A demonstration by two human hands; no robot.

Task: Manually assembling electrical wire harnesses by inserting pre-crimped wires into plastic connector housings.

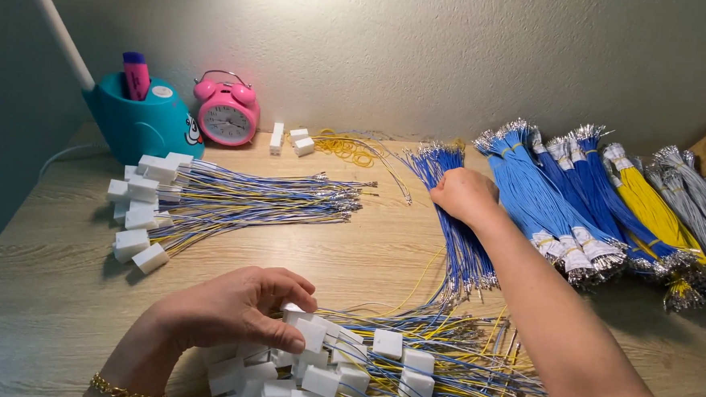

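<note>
Two hands working wire harnesses on a wooden desk.

Left hand [239, 305], at 7 o'clock, pinches a white connector [311, 333] in the near pile; bare desk [49, 303] lies open leftward. Right hand [464, 195], at 1 o'clock, is curled onto the loose blue wires [463, 244]; whether it grips one, I cannot tell. Bundled wires [594, 211] crowd the right edge.

You have two hands, left [230, 309] and right [466, 195], over the worktop [42, 287]. Far left: one pink alarm clock [227, 110], one teal pen holder [141, 119], one pink marker [136, 74]. Far middle: three loose white connectors [290, 139].
</note>
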